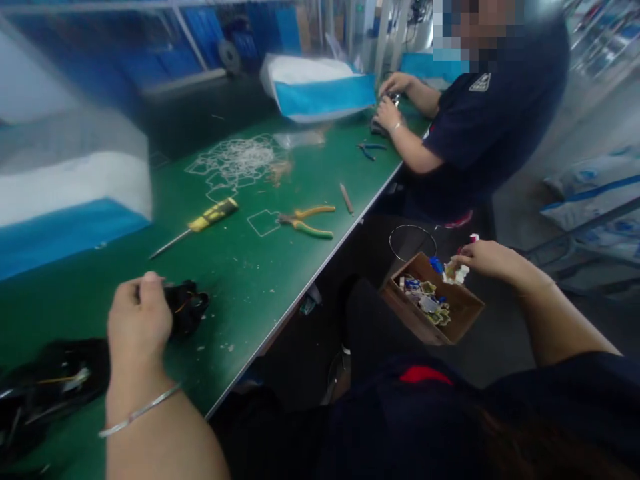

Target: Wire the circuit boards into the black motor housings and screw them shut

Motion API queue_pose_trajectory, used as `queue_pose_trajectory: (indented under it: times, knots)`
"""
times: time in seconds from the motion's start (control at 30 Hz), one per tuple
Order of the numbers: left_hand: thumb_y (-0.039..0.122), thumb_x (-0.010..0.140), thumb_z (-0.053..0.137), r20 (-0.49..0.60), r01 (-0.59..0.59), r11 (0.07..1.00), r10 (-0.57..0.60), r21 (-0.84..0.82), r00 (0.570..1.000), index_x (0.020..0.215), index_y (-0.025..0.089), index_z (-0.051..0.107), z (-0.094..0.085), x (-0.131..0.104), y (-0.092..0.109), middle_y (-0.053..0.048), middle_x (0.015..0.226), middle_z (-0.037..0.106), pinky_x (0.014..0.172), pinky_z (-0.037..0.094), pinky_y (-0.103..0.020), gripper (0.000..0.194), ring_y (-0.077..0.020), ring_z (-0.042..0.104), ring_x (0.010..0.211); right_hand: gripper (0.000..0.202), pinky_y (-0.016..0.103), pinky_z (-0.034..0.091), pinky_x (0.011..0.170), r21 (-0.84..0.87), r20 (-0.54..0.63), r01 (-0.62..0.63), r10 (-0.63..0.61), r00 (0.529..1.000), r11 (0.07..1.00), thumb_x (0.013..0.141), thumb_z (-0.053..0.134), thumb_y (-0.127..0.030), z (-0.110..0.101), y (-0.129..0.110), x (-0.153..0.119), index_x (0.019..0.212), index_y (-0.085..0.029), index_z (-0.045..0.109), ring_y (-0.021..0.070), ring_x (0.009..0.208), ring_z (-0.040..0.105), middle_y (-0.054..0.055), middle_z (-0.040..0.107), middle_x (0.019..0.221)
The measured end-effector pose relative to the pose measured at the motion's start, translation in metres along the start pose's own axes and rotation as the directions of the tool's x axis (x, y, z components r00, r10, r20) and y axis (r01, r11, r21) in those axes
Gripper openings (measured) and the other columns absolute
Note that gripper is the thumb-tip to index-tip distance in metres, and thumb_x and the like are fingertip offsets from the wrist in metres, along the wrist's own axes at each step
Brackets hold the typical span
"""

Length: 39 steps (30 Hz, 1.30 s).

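Observation:
My left hand (140, 317) is closed around a black part (187, 307) over the green table (240, 280), and a silver bangle circles that wrist. Off the table's right side, my right hand (485, 259) pinches a small white and blue component (453, 270) above an open cardboard box (463, 310). Inside the box lie several small parts (427, 300) in white, blue and yellowish tones. More black parts (65, 377) rest on the table to the left of my left wrist.
A yellow-black screwdriver (215, 215), yellow-green pliers (310, 221), a brown pen-like tool (347, 199) and tangled white wire frames (237, 161) lie on the table. White-blue bags (325, 93) stand behind. A co-worker's hands (390, 110) hold a dark part near blue pliers (371, 148).

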<state>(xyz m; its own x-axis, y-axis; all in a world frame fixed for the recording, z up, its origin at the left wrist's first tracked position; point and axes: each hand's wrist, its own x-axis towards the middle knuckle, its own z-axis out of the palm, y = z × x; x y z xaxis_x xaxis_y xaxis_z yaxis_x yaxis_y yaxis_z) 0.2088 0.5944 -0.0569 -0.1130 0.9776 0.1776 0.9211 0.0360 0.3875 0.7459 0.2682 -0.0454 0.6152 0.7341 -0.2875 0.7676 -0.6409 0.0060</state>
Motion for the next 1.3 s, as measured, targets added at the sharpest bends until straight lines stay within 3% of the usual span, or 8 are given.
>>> queue_pose_trajectory:
  times: [0.17,0.33,0.47,0.6,0.77,0.9,1.1,1.3]
  knots:
    - [0.055,0.089,0.026,0.019,-0.014,1.000,0.015,-0.028,1.000,0.114,0.021,0.058,-0.004,-0.005,-0.005,-0.008,0.114,0.061,0.087,0.049,-0.046,0.053,-0.0296,0.058,0.104,0.049,0.040,0.046,0.068,-0.030,-0.201,-0.187,0.178,0.963,0.982,0.088,0.042,-0.057,-0.009,-0.006,0.001,0.103,-0.022,0.072,0.0299,0.080,0.064,0.016,0.069,0.095]
    - [0.061,0.091,0.020,-0.007,-0.066,0.997,0.066,-0.037,0.998,0.109,0.025,0.057,-0.010,-0.018,-0.004,0.001,0.110,0.060,0.090,0.047,-0.036,0.054,-0.0221,0.057,0.105,0.043,0.036,0.045,0.070,0.059,-0.301,0.151,-0.127,0.945,0.987,0.089,0.045,-0.052,-0.018,-0.052,0.009,0.099,-0.020,0.072,0.0245,0.077,0.063,0.010,0.071,0.090]
    - [0.058,0.092,0.023,-0.025,-0.017,1.000,0.016,-0.026,1.000,0.103,0.030,0.058,-0.010,-0.019,-0.003,0.006,0.106,0.061,0.090,0.047,-0.032,0.046,-0.0174,0.057,0.102,0.034,0.035,0.047,0.078,0.168,-0.476,0.436,-0.315,0.821,0.884,0.090,0.048,-0.042,-0.021,-0.108,0.013,0.093,-0.017,0.070,0.0225,0.082,0.063,0.009,0.069,0.093]
    - [0.059,0.090,0.027,0.091,0.068,0.997,-0.063,-0.047,0.994,0.107,0.026,0.058,-0.014,-0.012,-0.004,-0.005,0.112,0.063,0.090,0.048,-0.039,0.048,-0.0257,0.059,0.103,0.024,0.036,0.046,0.094,0.268,-0.576,0.701,-0.473,0.667,0.661,0.092,0.048,-0.032,-0.017,-0.183,0.012,0.095,-0.019,0.067,0.0207,0.101,0.059,0.009,0.063,0.109]
    - [0.065,0.086,0.026,0.186,0.137,0.985,-0.116,-0.105,0.976,0.110,0.027,0.057,-0.015,-0.006,-0.007,-0.010,0.110,0.064,0.084,0.049,-0.043,0.055,-0.0313,0.061,0.098,0.037,0.045,0.037,0.107,0.255,-0.654,0.815,-0.528,0.542,0.521,0.087,0.057,-0.035,-0.004,-0.273,0.029,0.121,-0.021,0.056,0.0262,0.126,0.042,0.012,0.046,0.134]
    - [0.068,0.085,0.026,0.201,0.146,0.982,-0.120,-0.117,0.972,0.113,0.030,0.056,-0.014,-0.006,-0.010,-0.009,0.106,0.067,0.080,0.049,-0.042,0.056,-0.0317,0.063,0.093,0.050,0.048,0.031,0.111,0.208,-0.686,0.843,-0.540,0.487,0.496,0.084,0.060,-0.040,0.010,-0.321,0.046,0.129,-0.021,0.050,0.0288,0.135,0.032,0.013,0.036,0.146]
    - [0.064,0.087,0.029,0.152,0.150,0.974,-0.125,-0.168,0.980,0.107,0.030,0.057,-0.020,-0.018,-0.001,-0.007,0.101,0.069,0.079,0.049,-0.036,0.048,-0.0280,0.065,0.092,0.039,0.052,0.036,0.106,0.117,-0.703,0.806,-0.525,0.479,0.580,0.086,0.054,-0.032,0.034,-0.339,0.063,0.122,-0.021,0.055,0.0307,0.133,0.035,0.012,0.043,0.143]
    - [0.058,0.092,0.029,0.056,0.109,0.965,-0.099,-0.240,0.994,0.105,0.028,0.058,-0.025,-0.046,0.021,-0.009,0.091,0.070,0.072,0.046,-0.034,0.043,-0.0254,0.066,0.086,0.033,0.056,0.040,0.100,0.032,-0.675,0.874,-0.634,0.376,0.484,0.084,0.051,-0.044,0.058,-0.320,0.095,0.106,-0.023,0.065,0.0354,0.121,0.048,0.011,0.051,0.134]
